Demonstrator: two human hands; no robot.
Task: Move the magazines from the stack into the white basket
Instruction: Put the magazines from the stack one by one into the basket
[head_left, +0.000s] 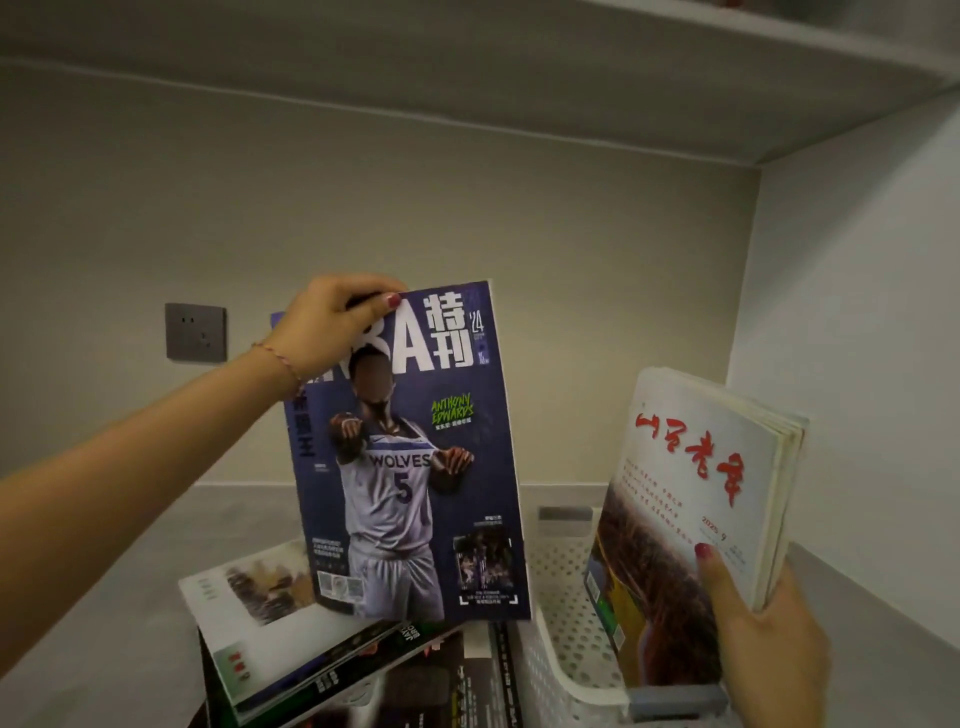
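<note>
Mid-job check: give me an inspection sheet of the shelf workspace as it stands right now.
Surface: grey shelf top, inside a pale-walled alcove.
Job's things: blue basketball magazine held upright above the stack; white perforated basket holds a bundle of magazines standing on end.
Clutter: nothing seen.
Grippers: left hand pinches the blue magazine's top edge; right hand grips the bundle.
Cables: nothing seen.
Surroundings: grey wall socket on the back wall; another shelf overhead.

Glossy magazine (410, 457), seemingly plastic basket (566, 623)
</note>
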